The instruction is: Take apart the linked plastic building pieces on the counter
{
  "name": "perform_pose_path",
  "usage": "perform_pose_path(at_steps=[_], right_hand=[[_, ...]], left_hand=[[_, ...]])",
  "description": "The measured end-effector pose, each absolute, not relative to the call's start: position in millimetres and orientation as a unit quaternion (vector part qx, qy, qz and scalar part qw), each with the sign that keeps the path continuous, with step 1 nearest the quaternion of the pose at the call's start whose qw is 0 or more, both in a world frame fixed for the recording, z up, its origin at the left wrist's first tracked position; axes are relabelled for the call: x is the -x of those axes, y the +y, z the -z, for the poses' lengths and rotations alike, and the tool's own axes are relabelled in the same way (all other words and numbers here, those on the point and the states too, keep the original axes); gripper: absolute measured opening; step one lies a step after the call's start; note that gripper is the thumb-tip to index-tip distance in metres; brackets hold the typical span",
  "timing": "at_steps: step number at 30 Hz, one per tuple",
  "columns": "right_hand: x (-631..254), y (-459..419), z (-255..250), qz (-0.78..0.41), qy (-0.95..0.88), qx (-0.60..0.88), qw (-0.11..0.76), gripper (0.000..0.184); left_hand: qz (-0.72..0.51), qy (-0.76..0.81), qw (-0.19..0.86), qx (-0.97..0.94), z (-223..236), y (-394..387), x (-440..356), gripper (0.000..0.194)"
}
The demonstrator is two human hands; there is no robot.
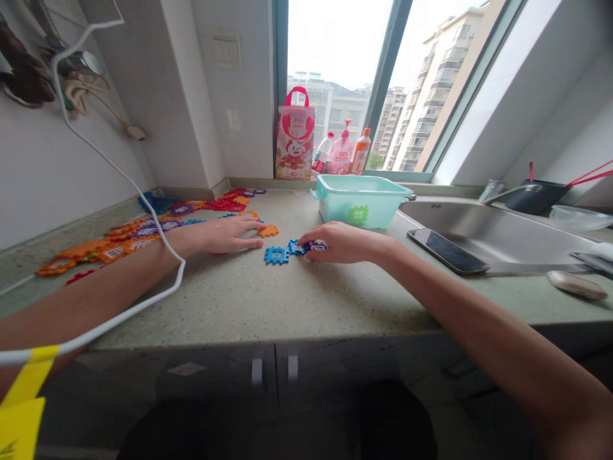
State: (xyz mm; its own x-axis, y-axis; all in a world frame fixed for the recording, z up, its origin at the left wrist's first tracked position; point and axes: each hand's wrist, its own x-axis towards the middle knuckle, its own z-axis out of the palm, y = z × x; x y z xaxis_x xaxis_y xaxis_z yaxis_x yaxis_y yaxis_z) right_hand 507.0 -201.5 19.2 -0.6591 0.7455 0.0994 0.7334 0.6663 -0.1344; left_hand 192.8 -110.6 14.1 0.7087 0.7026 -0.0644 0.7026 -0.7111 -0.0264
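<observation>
My right hand (338,243) rests on the speckled countertop (268,300) with its fingers curled around a purple interlocking tile (317,245), which touches a blue tile (295,247). Another blue square tile (276,255) lies loose just to the left. My left hand (228,233) lies flat with fingers stretched out, its tips next to an orange tile (269,230). Behind that hand, several orange, purple, blue and red tiles (143,233) spread across the left of the counter.
A mint plastic tub (359,199) stands behind my right hand. A phone (447,250) lies on the rim of a steel sink (502,233). A gift bag (295,134) and bottles (342,153) stand at the window. A white cable (158,236) crosses my left arm.
</observation>
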Motion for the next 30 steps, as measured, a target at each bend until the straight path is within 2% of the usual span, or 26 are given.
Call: perform_pose_path(at_steps=[21,30], right_hand=[[-512.1,-194.6,-15.2,-0.057,-0.915,0.386,0.096,0.032],[-508.6,-199.6,-18.6,-0.047,-0.916,0.391,0.076,0.034]], left_hand=[[0.040,0.382,-0.005,-0.923,-14.7,-112.1,-192.8,0.092],[0.033,0.377,0.000,-0.926,-10.1,-104.0,-188.4,0.095]])
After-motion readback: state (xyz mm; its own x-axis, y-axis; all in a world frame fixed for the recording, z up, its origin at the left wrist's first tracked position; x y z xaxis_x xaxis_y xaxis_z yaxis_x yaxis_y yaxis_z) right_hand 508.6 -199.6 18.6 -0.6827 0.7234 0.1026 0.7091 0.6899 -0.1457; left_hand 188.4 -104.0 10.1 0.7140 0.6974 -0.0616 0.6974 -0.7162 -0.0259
